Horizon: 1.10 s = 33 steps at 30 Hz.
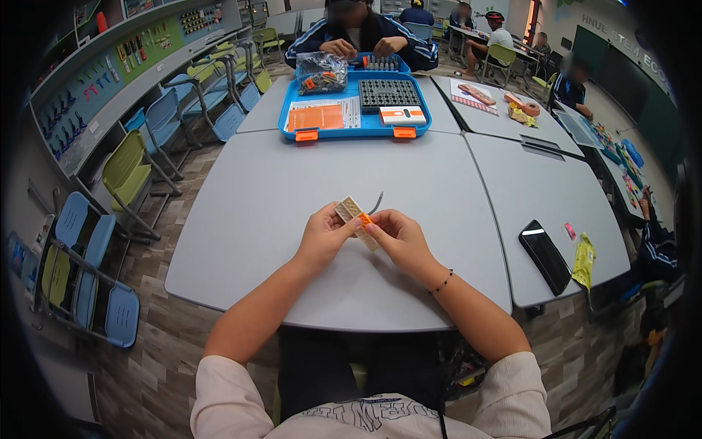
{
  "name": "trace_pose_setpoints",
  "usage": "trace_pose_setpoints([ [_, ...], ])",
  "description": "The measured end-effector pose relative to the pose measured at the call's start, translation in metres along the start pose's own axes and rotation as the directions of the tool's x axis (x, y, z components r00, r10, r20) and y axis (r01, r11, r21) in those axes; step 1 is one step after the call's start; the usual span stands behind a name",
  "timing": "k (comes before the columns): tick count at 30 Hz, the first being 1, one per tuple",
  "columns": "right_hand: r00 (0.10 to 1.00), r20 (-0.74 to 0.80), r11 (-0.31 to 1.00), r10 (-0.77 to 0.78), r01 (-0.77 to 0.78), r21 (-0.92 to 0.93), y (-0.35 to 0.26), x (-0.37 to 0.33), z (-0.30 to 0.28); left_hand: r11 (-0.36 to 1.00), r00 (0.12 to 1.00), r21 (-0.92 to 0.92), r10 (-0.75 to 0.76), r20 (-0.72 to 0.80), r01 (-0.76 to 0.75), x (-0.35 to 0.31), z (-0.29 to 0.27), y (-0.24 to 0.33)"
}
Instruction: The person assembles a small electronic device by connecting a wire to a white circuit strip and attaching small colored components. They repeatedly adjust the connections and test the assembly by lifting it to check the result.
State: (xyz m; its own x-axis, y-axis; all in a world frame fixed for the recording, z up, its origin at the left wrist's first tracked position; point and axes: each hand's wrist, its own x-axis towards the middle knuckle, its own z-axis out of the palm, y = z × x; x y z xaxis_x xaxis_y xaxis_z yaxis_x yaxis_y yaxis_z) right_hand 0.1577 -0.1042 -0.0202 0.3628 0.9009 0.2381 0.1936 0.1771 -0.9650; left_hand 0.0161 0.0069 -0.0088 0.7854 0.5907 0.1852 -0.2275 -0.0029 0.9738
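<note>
Left hand (324,236) grips beige brick (349,210), right hand (398,235) pinches by orange piece (365,219) — all above pale table (292,175). Best hold brick still, push gently and straight — mind grey wire (378,201), don't bend it.

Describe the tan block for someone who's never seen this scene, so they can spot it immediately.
On the pale table, look from the blue tray toward the wearer. Between the left hand and right hand is the tan block, slanting from upper left to lower right. It is long and tan, unlike the small orange piece by the thumbs.
</note>
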Motion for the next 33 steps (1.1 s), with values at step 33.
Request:
trace_pose_setpoints([
  [33, 0.98, 0.186, 0.943, 0.072, -0.007, -0.332, -0.008, 0.01, -0.036, 0.988, 0.99, 0.065, -0.141, -0.004, 0.141, 0.006, -0.009, 0.006],
])
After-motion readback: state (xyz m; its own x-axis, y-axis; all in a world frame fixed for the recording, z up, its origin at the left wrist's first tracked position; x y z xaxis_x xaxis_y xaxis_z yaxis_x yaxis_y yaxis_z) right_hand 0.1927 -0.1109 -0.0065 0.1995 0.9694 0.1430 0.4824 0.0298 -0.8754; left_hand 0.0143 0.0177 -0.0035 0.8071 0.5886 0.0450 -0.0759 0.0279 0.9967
